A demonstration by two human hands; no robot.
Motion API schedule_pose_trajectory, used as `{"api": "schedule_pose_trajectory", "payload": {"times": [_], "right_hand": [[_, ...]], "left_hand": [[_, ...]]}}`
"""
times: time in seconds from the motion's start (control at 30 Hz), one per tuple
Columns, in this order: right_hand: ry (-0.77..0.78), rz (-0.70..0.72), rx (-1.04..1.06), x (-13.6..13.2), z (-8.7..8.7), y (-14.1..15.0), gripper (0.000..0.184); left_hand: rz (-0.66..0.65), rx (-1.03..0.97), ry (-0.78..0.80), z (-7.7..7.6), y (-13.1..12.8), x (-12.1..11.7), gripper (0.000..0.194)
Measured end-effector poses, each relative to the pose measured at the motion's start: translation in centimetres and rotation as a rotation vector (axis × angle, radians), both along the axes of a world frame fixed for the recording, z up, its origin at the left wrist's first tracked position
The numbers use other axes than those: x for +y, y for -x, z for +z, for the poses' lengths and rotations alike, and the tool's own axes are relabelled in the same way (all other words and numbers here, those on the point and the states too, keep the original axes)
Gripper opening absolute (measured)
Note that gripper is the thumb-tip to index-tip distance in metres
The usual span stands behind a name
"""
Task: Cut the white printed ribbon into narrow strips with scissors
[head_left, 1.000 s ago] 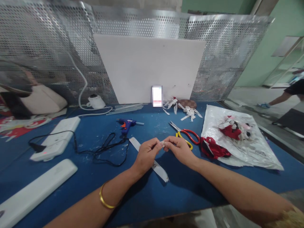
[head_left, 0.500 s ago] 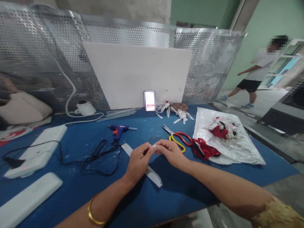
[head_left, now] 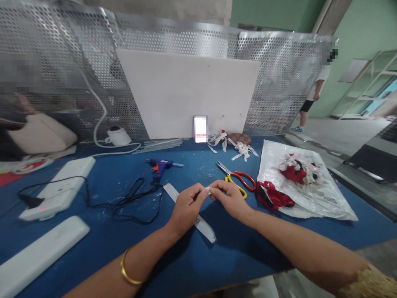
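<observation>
Over the blue table (head_left: 242, 256): the person's two hands come together near the middle, fingertip to fingertip around one tiny item
Left hand (head_left: 186, 205): nearly closed, thumb and forefinger pinching a small white piece (head_left: 209, 189), the other fingers curled in
Right hand (head_left: 234, 199): likewise nearly closed, its thumb and forefinger gripping the same piece from the other side
White piece: between the two sets of fingertips, raised off the tabletop, mostly hidden by them, so its full shape cannot be told
Printed white strip (head_left: 205, 229): flat on the table, running slantwise under the left hand, which blocks its middle from sight
Scissors (head_left: 229, 172): lying with blades parted just beyond the right hand, which overlaps part of the yellow handle; the other handle is red
Glue gun (head_left: 159, 166): blue, on its side beyond the left hand, a translucent glue stick (head_left: 178, 165) jutting from its rear, black cord (head_left: 130, 203) looped nearby
Red fabric (head_left: 273, 198): crumpled to the right of the scissors, against a white plastic bag (head_left: 333, 205) bearing a heap of scraps (head_left: 297, 170)
Phone (head_left: 200, 129): upright against the white board (head_left: 192, 91), screen lit
</observation>
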State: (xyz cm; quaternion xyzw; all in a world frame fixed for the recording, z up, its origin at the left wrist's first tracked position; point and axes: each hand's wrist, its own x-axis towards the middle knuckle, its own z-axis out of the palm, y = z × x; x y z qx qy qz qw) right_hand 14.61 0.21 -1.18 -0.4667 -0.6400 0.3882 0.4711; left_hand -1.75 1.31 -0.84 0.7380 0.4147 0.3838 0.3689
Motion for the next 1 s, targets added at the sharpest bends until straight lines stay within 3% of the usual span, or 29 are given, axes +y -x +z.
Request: {"api": "schedule_pose_trajectory", "payload": {"times": [0.17, 0.4, 0.8, 1.0], "right_hand": [[0.03, 0.019, 0.062, -0.25, -0.04, 0.3, 0.022], [0.019, -0.007, 0.032, 0.0, -0.07, -0.08, 0.022], [0.113, 0.047, 0.157, -0.3, 0.22, 0.55, 0.024], [0.114, 0.022, 0.186, -0.23, 0.16, 0.54, 0.025]], "left_hand": [[0.015, -0.015, -0.02, -0.03, 0.05, 0.1, 0.031], [-0.032, -0.046, 0.068, -0.33, -0.17, 0.15, 0.032], [0.025, 0.018, -0.096, 0.01, 0.1, -0.06, 0.032], [0.014, -0.049, 0.042, -0.61, 0.04, 0.22, 0.033]]}}
